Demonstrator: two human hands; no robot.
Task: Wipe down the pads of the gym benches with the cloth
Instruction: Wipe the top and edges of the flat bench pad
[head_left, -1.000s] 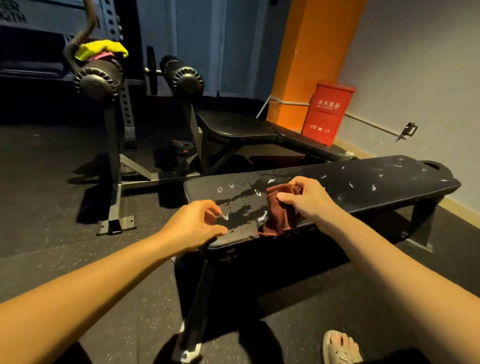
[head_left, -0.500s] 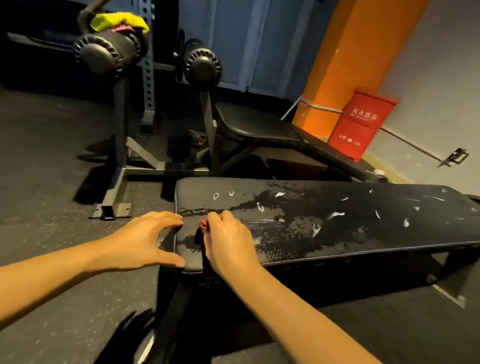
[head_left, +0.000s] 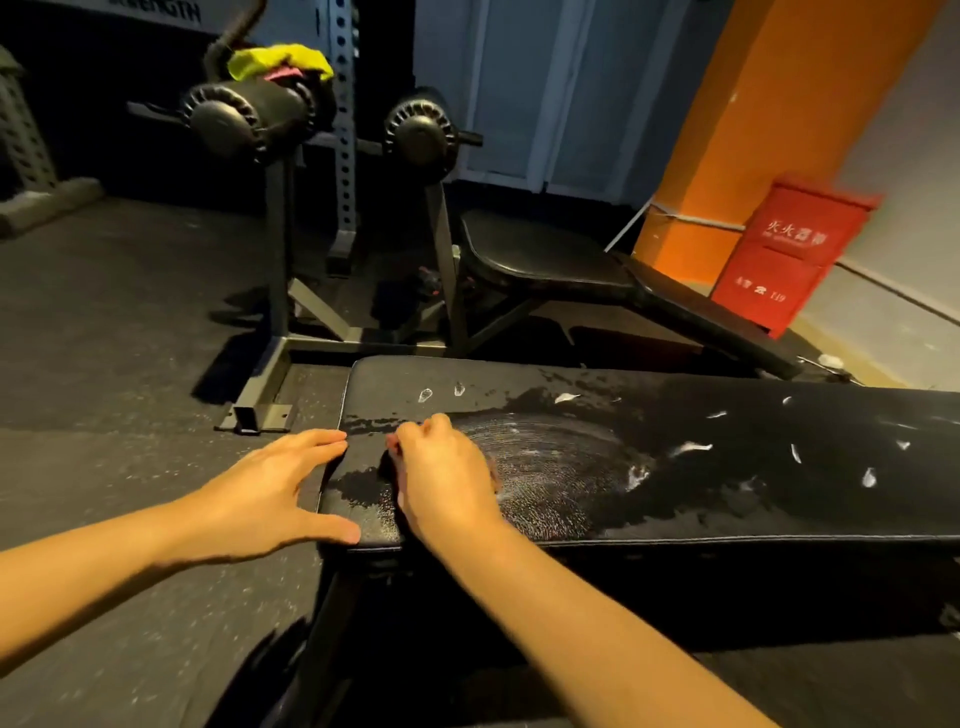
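A flat black bench pad (head_left: 727, 467) runs from centre to right, wet in patches and dotted with white foam blobs. My right hand (head_left: 447, 483) presses down near the pad's left end, its fingers curled over the dark red cloth (head_left: 390, 446), of which only a sliver shows under the fingertips. My left hand (head_left: 270, 488) lies open at the pad's left end, fingers on the end edge and thumb on the near corner. A smeared wet arc fans out to the right of my right hand.
A second bench with a black seat pad (head_left: 540, 254) and two roller pads (head_left: 228, 117) stands behind. A yellow cloth (head_left: 280, 60) lies on the left roller. A red fire-extinguisher box (head_left: 789, 254) sits by the orange pillar (head_left: 769, 130). Dark rubber floor lies to the left.
My right hand has slid the cloth from mid-pad to the left end, leaving a wet smear. My left hand opened and settled against the pad's end. The camera moved closer.
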